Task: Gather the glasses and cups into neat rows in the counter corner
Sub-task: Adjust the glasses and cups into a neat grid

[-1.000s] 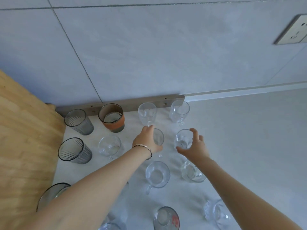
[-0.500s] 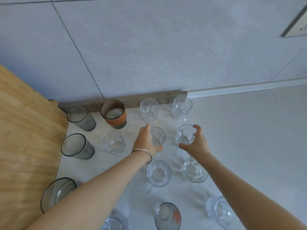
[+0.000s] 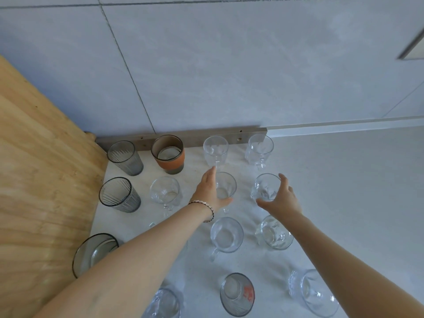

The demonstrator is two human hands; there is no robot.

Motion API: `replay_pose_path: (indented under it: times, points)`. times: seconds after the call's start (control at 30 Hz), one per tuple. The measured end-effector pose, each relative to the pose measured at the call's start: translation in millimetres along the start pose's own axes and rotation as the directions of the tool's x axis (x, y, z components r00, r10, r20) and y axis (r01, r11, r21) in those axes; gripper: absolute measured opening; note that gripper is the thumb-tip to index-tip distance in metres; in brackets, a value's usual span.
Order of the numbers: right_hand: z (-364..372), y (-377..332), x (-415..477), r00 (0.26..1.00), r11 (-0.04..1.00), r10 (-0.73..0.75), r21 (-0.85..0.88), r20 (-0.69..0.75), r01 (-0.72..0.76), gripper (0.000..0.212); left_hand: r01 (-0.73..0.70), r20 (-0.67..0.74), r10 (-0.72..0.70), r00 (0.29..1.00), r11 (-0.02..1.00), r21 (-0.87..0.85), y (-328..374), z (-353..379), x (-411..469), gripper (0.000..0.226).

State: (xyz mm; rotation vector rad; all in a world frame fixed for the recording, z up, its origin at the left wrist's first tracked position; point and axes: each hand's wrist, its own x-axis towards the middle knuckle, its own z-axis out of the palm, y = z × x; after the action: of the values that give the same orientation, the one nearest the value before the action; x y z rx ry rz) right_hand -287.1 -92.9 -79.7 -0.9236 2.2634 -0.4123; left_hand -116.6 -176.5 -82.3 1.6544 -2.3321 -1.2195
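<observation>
- A person's left hand (image 3: pixel 210 192) holds a clear glass (image 3: pixel 226 187) in the second row out from the wall (image 3: pixel 229 76). Its fingers (image 3: pixel 212 174) curve along the far side and the thumb closes on the near side.
- The right hand (image 3: pixel 282 200) holds a second glass (image 3: pixel 266 187) just beside the first, with fingers (image 3: pixel 284 180) and thumb curled round its side.
- Both glasses stand upright on the pale counter (image 3: pixel 344 180), near the corner where the wall meets a wooden panel (image 3: pixel 34 180).
- Risk behind: a back mug (image 3: pixel 215 149) stands against the wall with its handle pointing at the left fingertips. Pushing the glass further in would likely knock it.
- Risk in front: both forearms reach over two front mugs (image 3: pixel 227 235). A wrist drawn back low could catch a rim and tip one.
- Risk between: the two held glasses are close together. Sliding both at once may clink them together or chip them.
- Risk of slipping: smooth glass held partly from one side may twist loose if it is lifted rather than slid.
</observation>
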Motion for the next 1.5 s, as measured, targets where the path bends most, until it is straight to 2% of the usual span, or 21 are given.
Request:
replay_pose_path:
  times: [0.07,0.1,0.2,0.27,0.33,0.4,0.47,0.53,0.6,0.67,0.87,0.93,1.0,1.1,1.17,1.23,1.3,1.33,1.43,1.5]
  points:
    - [-2,-8,-8,1.000,0.997,-0.022,-0.079,-0.016,0.021,0.104,-0.029,-0.045,0.029,0.999,1.000,0.012,2,-14,-14,0.099]
    - [-2,-14,-15,0.997,0.991,-0.070,-0.117,-0.035,0.066,0.100,-0.060,-0.078,0.060,0.995,0.998,0.001,2,-24,-25,0.090]
    - [8,-37,-48,0.960,0.951,-0.276,-0.160,-0.043,0.266,0.071,-0.113,-0.204,0.104,0.974,0.993,-0.035,-19,-58,-74,0.046]
    - [25,-53,-74,0.916,0.907,-0.399,-0.130,0.031,0.400,0.058,-0.049,-0.278,0.035,0.960,0.998,-0.041,-51,-76,-111,0.033]
    - [47,-69,-101,0.861,0.858,-0.490,-0.103,0.135,0.504,0.056,0.048,-0.363,-0.056,0.930,0.998,-0.030,-84,-89,-144,0.049]
    - [73,-85,-122,0.822,0.834,-0.503,-0.101,0.266,0.543,0.067,0.174,-0.372,-0.175,0.912,0.984,-0.036,-115,-97,-168,0.063]
    - [101,-96,-134,0.797,0.827,-0.453,-0.144,0.400,0.543,0.087,0.317,-0.300,-0.300,0.906,0.949,0.008,-140,-100,-185,0.077]
    - [125,-102,-138,0.792,0.825,-0.411,-0.185,0.451,0.534,0.096,0.383,-0.190,-0.370,0.910,0.923,0.038,-156,-99,-195,0.095]
    - [142,-103,-140,0.812,0.814,-0.412,-0.233,0.413,0.532,0.085,0.387,-0.130,-0.387,0.913,0.922,-0.029,-166,-97,-197,0.101]
    - [149,-104,-144,0.826,0.810,-0.405,-0.265,0.393,0.523,0.077,0.377,-0.138,-0.391,0.910,0.919,-0.115,-172,-93,-197,0.103]
    - [143,-103,-149,0.762,0.803,-0.396,-0.210,0.512,0.558,0.085,0.320,-0.214,-0.354,0.910,0.930,-0.180,-176,-85,-195,0.100]
    - [137,-107,-149,0.758,0.771,-0.400,-0.258,0.515,0.582,0.091,0.309,-0.218,-0.348,0.912,0.931,-0.194,-179,-84,-195,0.099]
    - [133,-109,-152,0.808,0.761,-0.396,-0.337,0.435,0.554,0.094,0.298,-0.226,-0.343,0.912,0.931,-0.213,-181,-83,-195,0.099]
    - [139,-110,-161,0.918,0.892,-0.262,-0.288,0.299,0.349,0.098,0.290,-0.239,-0.347,0.907,0.926,-0.242,-183,-80,-196,0.100]
    - [149,-109,-162,0.949,0.937,-0.165,-0.257,0.269,0.236,0.105,0.293,-0.248,-0.359,0.900,0.918,-0.267,-183,-78,-195,0.101]
    - [156,-109,-161,0.960,0.955,-0.168,-0.205,0.224,0.215,0.094,0.289,-0.271,-0.369,0.889,0.911,-0.293,-182,-75,-193,0.102]
    - [158,-110,-160,0.950,0.958,-0.220,-0.134,0.220,0.253,0.078,0.287,-0.285,-0.376,0.882,0.907,-0.307,-179,-73,-192,0.102]
    - [157,-110,-159,0.932,0.950,-0.258,-0.110,0.253,0.293,0.077,0.288,-0.285,-0.379,0.881,0.905,-0.313,-178,-72,-192,0.101]
    - [154,-113,-156,0.844,0.887,-0.376,-0.114,0.382,0.447,0.088,0.288,-0.287,-0.375,0.881,0.908,-0.304,-175,-72,-191,0.101]
    - [153,-113,-156,0.826,0.864,-0.405,-0.132,0.392,0.486,0.093,0.284,-0.288,-0.368,0.884,0.912,-0.296,-174,-72,-191,0.100]
